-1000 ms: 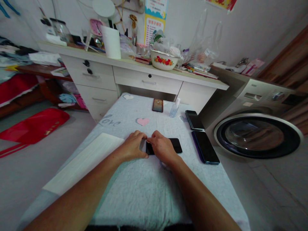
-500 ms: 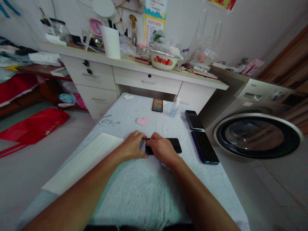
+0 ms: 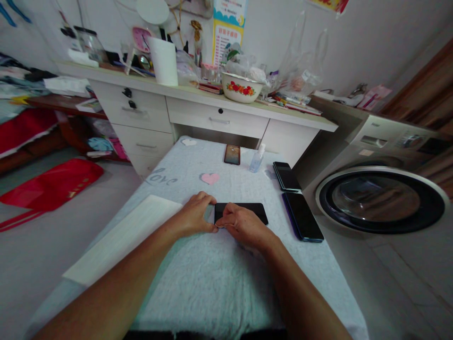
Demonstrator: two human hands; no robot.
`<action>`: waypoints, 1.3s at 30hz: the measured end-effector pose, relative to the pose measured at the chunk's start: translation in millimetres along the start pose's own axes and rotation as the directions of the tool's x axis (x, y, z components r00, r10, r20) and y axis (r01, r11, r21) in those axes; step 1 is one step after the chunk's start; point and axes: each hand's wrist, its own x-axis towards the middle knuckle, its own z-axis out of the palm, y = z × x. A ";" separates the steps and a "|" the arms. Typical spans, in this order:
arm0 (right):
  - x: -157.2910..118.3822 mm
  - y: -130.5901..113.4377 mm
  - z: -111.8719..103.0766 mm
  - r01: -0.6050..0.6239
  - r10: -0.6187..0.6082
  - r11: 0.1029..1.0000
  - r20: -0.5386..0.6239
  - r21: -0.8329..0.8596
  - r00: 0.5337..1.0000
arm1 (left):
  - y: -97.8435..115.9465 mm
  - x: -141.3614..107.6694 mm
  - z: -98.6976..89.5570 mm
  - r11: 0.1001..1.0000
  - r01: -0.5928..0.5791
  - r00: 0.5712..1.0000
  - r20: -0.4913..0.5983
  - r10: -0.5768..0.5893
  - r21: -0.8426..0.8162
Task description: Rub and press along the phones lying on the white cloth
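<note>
A black smartphone (image 3: 255, 212) lies face up and crosswise on the cloth-covered table (image 3: 212, 283). My left hand (image 3: 197, 213) grips its left end, thumb at the near corner and fingers at the far corner. Over the left part of the screen, my right hand (image 3: 244, 226) is closed in a pinch, its fingertips at the near left corner by my left thumb. A thin pale edge shows at those fingertips; what it belongs to is too small to make out. My right hand hides part of the screen and the near edge.
Two more dark phones, a smaller one (image 3: 287, 176) and a larger one (image 3: 302, 217), lie along the right edge. Farther back are a brown phone or case (image 3: 232, 155) and a clear spray bottle (image 3: 256, 160). A long white board (image 3: 123, 243) lies at left, partly under my left forearm.
My right fingertips have moved toward me, from the middle of the phone's left end to its near left corner. My left hand and the phone have stayed in place.
</note>
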 end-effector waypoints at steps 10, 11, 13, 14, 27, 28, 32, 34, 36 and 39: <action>5.7 3.4 4.5 -0.104 0.102 0.994 -0.041 -0.044 0.994 | 0.7 0.7 -1.0 1.000 -0.003 1.000 0.010 0.003 0.011; 7.3 2.8 5.1 -0.124 0.121 0.991 -0.053 -0.055 0.991 | 1.1 0.8 -1.2 1.000 -0.001 1.000 0.015 0.001 0.016; 10.7 1.3 6.5 -0.153 0.147 0.985 -0.082 -0.074 0.986 | 1.7 0.8 -1.7 1.000 -0.001 1.000 0.024 0.000 0.029; 12.5 0.3 7.2 -0.164 0.156 0.983 -0.095 -0.085 0.983 | 1.9 0.7 -1.8 0.999 -0.003 1.000 0.023 0.002 0.034; 17.7 2.8 6.3 -0.377 0.345 0.904 -0.176 -0.203 0.922 | 5.2 -1.1 0.8 0.997 0.000 1.000 -0.018 0.001 0.075; 16.6 3.9 5.8 -0.391 0.357 0.896 -0.184 -0.211 0.916 | 4.1 -1.0 1.4 0.997 -0.006 1.000 -0.021 0.008 0.076; 16.2 3.8 6.2 -0.404 0.364 0.887 -0.197 -0.226 0.910 | 2.0 -0.4 2.5 0.997 -0.015 0.999 -0.028 0.017 0.081; 18.8 1.1 8.0 -0.377 0.340 0.898 -0.187 -0.227 0.922 | 3.1 -0.1 2.2 0.997 -0.009 1.000 -0.028 0.011 0.074; 22.3 -2.4 10.1 -0.346 0.312 0.910 -0.171 -0.228 0.935 | 4.6 0.2 1.8 0.998 0.000 1.000 -0.028 0.002 0.064; 27.0 -7.5 12.0 -0.317 0.289 0.922 -0.149 -0.223 0.946 | 4.9 0.3 2.3 0.998 0.006 0.999 -0.036 -0.004 0.059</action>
